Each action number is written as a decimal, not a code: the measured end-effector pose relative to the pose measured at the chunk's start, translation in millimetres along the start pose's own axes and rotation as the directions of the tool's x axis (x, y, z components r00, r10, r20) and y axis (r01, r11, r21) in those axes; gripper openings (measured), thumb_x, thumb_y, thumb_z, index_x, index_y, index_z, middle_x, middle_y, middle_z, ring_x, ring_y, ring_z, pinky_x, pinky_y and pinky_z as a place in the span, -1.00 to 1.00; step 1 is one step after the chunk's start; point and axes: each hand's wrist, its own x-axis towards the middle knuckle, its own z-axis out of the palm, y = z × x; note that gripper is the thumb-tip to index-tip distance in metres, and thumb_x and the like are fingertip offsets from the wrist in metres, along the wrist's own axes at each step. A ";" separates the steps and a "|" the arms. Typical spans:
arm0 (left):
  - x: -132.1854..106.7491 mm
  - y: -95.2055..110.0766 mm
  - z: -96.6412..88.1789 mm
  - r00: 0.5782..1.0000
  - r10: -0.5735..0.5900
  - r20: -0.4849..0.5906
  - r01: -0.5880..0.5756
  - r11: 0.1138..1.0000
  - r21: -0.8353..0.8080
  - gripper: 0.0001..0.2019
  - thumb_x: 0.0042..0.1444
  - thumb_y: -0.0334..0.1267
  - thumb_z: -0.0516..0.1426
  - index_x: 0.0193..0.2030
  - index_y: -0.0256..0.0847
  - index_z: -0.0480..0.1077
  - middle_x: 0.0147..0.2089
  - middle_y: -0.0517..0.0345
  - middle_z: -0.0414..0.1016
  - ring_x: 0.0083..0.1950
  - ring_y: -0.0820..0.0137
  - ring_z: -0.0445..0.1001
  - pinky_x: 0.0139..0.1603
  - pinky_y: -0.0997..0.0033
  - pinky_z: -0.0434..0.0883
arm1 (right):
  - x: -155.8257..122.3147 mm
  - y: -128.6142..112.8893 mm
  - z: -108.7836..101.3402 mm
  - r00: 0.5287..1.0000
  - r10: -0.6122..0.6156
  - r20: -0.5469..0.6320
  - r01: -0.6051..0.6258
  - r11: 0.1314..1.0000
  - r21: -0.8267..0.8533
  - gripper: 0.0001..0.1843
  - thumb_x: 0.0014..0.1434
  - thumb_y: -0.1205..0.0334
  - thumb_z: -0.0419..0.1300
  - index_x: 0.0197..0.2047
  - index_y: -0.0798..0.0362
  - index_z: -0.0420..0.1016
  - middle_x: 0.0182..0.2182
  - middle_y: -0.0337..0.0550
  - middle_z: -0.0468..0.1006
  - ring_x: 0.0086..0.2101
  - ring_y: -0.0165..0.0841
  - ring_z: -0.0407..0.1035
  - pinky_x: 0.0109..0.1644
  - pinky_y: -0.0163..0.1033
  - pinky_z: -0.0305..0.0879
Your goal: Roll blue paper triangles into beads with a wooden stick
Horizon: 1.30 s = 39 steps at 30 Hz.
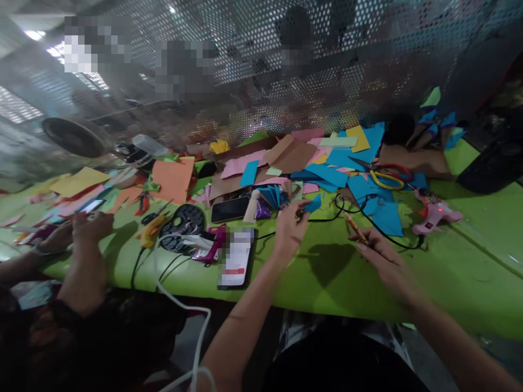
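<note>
Person's right grip (pixel 379 250) grasping slim brown stick (pixel 356 228) above green worktop (pixel 441 283), right of center; stick slanting, long axis running from fingers up and leftward, free tip pointing away from person toward black cord (pixel 327 220). Left grip (pixel 292 223) pinching small blue paper piece (pixel 314 204), long axis rising rightward. Bare worktop stretching between grips and right of right grip; front edge passing under forearms. Paper scraps (pixel 288 155) crowding far side; pink corded tool (pixel 436 215) sitting beyond right grip.
</note>
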 end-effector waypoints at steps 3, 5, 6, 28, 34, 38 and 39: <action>12.3 2.2 -3.9 0.979 0.117 0.168 -0.168 0.927 0.336 -0.69 0.12 -0.40 0.18 0.00 -0.07 0.49 0.08 0.10 0.56 0.10 0.18 0.46 0.15 0.11 0.34 | 0.2 3.6 -0.7 1.000 0.002 -0.023 -0.003 1.000 -0.019 -0.69 0.22 -0.06 0.10 -0.13 -0.06 0.47 -0.28 -0.17 0.46 -0.26 -0.24 0.33 -0.15 -0.15 0.30; 17.1 4.0 -13.0 0.984 0.139 0.108 -0.174 0.854 0.490 -0.72 0.14 -0.33 0.18 0.00 -0.03 0.49 0.14 0.12 0.53 0.17 0.14 0.39 0.19 0.06 0.30 | -0.2 3.8 -1.0 0.999 0.007 -0.037 -0.008 1.000 -0.026 -0.67 0.21 -0.08 0.11 -0.13 -0.05 0.48 -0.30 -0.18 0.46 -0.29 -0.25 0.33 -0.19 -0.17 0.31; 19.4 4.5 -19.2 0.991 0.135 0.018 -0.122 0.825 0.552 -0.71 0.14 -0.30 0.19 0.02 -0.03 0.47 0.15 0.10 0.51 0.18 0.12 0.38 0.19 0.06 0.30 | -0.4 3.5 -1.1 0.999 0.009 -0.040 -0.010 0.999 -0.034 -0.67 0.21 -0.08 0.11 -0.13 -0.05 0.49 -0.32 -0.18 0.46 -0.31 -0.25 0.33 -0.22 -0.18 0.31; 40.5 -19.5 -56.2 0.855 -0.165 -0.491 0.118 0.985 -0.125 -0.86 0.00 -0.21 0.24 -0.37 -0.20 0.40 -0.34 0.19 0.42 -0.29 0.44 0.41 -0.21 0.44 0.35 | -1.3 12.0 3.6 0.987 -0.141 0.076 0.158 0.938 -0.308 -0.69 0.34 0.00 -0.01 -0.13 -0.03 0.46 -0.31 -0.14 0.52 -0.30 -0.24 0.38 -0.22 -0.18 0.28; 5.2 -1.6 -22.0 0.910 -0.331 -0.250 0.130 0.800 -0.585 -0.73 -0.11 -0.16 0.33 -0.41 -0.22 0.36 -0.49 0.30 0.36 -0.48 0.56 0.31 -0.42 0.54 0.29 | 1.2 8.4 7.8 0.992 -0.125 -0.011 0.123 0.985 -0.119 -0.71 0.29 -0.01 0.07 -0.07 -0.03 0.44 -0.31 -0.20 0.46 -0.29 -0.28 0.33 -0.20 -0.21 0.27; -22.5 12.5 -7.5 0.938 -0.330 -0.108 0.188 0.744 -0.641 -0.75 -0.08 -0.19 0.33 -0.33 -0.22 0.40 -0.40 0.27 0.40 -0.41 0.57 0.34 -0.38 0.56 0.33 | 3.5 5.4 7.9 0.993 -0.090 -0.074 0.089 0.996 -0.010 -0.62 0.22 -0.03 0.15 0.03 -0.03 0.38 -0.42 -0.28 0.32 -0.41 -0.34 0.21 -0.33 -0.25 0.20; -28.1 14.8 -5.2 0.944 -0.322 -0.071 0.204 0.738 -0.644 -0.75 -0.07 -0.20 0.33 -0.29 -0.22 0.41 -0.37 0.27 0.41 -0.40 0.57 0.35 -0.36 0.56 0.34 | 3.7 4.9 7.9 0.994 -0.075 -0.078 0.076 0.997 0.011 -0.59 0.19 -0.04 0.18 0.04 -0.03 0.37 -0.45 -0.30 0.28 -0.44 -0.35 0.19 -0.36 -0.26 0.18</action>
